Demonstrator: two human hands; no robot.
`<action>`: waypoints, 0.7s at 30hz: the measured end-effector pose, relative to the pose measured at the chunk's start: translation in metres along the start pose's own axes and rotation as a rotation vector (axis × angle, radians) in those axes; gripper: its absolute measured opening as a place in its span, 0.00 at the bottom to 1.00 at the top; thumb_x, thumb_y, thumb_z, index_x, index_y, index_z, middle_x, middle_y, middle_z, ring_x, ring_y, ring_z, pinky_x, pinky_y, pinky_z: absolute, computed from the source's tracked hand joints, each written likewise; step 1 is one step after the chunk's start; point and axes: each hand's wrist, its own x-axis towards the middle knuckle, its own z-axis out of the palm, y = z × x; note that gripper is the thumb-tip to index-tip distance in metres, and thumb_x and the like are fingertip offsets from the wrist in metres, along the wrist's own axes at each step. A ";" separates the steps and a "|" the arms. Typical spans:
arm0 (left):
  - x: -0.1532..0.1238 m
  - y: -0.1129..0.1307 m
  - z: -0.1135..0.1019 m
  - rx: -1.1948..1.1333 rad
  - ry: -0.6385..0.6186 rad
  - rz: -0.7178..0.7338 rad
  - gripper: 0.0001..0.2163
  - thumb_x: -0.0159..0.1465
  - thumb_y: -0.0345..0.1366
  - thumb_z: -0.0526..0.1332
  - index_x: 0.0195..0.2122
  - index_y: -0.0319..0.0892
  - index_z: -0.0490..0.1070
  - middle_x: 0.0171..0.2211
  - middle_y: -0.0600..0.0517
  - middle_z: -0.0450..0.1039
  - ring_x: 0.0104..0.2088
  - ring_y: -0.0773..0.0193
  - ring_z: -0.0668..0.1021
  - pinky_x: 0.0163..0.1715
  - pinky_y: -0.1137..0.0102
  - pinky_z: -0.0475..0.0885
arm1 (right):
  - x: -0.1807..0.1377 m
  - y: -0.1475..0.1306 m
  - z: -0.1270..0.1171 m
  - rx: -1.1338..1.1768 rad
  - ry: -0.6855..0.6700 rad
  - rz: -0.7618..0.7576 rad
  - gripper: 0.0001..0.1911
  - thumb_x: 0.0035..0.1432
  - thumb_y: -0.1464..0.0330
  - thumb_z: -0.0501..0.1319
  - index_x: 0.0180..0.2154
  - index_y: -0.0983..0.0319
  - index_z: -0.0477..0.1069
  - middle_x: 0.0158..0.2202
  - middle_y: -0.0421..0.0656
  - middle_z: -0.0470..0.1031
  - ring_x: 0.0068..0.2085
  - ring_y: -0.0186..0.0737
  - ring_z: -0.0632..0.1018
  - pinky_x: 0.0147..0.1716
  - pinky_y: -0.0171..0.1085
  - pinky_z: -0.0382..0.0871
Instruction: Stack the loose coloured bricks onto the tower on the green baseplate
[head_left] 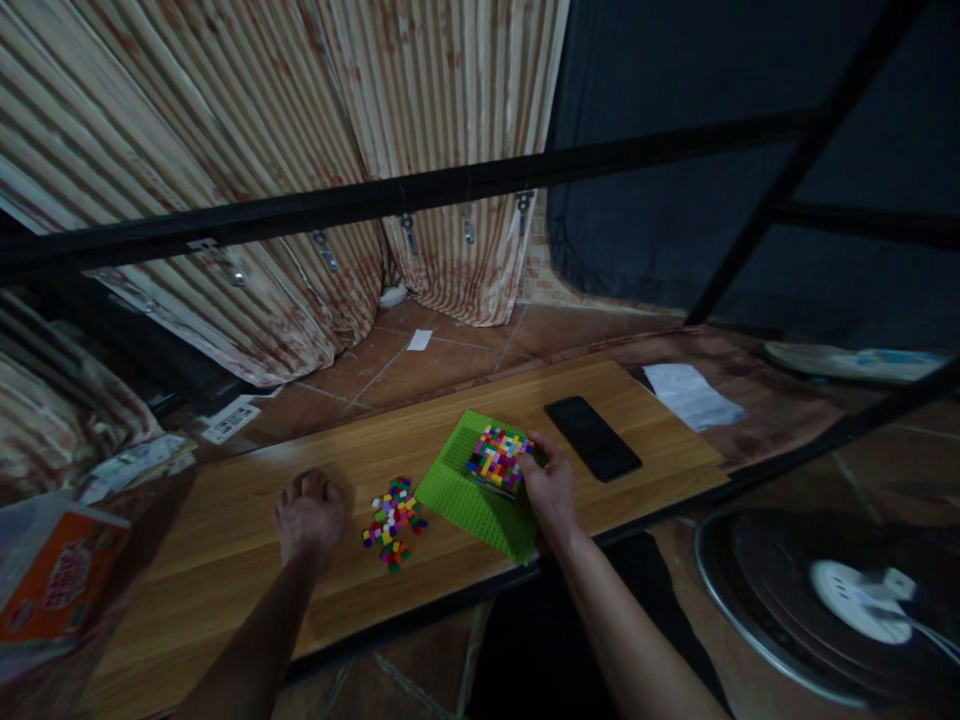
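A block of small multicoloured toy bricks [496,456] stands raised on a green studded baseplate [469,505], which lies askew on the wooden table. My right hand [551,490] is at the right side of this block, its thumb and index finger closed against the edge. Whether a single loose brick is between the fingertips is hidden. To the left of the baseplate is a pile of loose coloured bricks [394,520]. Left of that pile, my left hand [309,515] rests palm down on the tabletop, fingers loosely bent and slightly apart, holding nothing that I can see.
A black phone [592,437] lies on the wooden table [225,560] right of the baseplate. Beyond the table runs a dark metal bar [465,185] before striped curtains [270,120]. An orange package [64,575] is at far left; a round stool with a white power socket [855,600] stands at right.
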 end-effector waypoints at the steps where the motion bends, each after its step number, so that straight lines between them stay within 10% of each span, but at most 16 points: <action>1: 0.000 0.000 0.000 -0.004 -0.002 -0.004 0.20 0.67 0.39 0.47 0.55 0.37 0.67 0.57 0.39 0.68 0.55 0.48 0.70 0.54 0.55 0.64 | -0.001 0.000 0.001 0.009 -0.012 0.009 0.24 0.46 0.62 0.62 0.46 0.63 0.75 0.43 0.47 0.79 0.41 0.45 0.79 0.41 0.42 0.72; 21: 0.001 -0.004 0.006 -0.007 0.026 0.001 0.21 0.67 0.40 0.46 0.54 0.37 0.68 0.55 0.40 0.69 0.55 0.49 0.69 0.54 0.56 0.63 | -0.006 -0.008 0.000 0.207 -0.064 0.044 0.22 0.44 0.63 0.64 0.43 0.62 0.76 0.38 0.45 0.81 0.38 0.44 0.79 0.40 0.42 0.73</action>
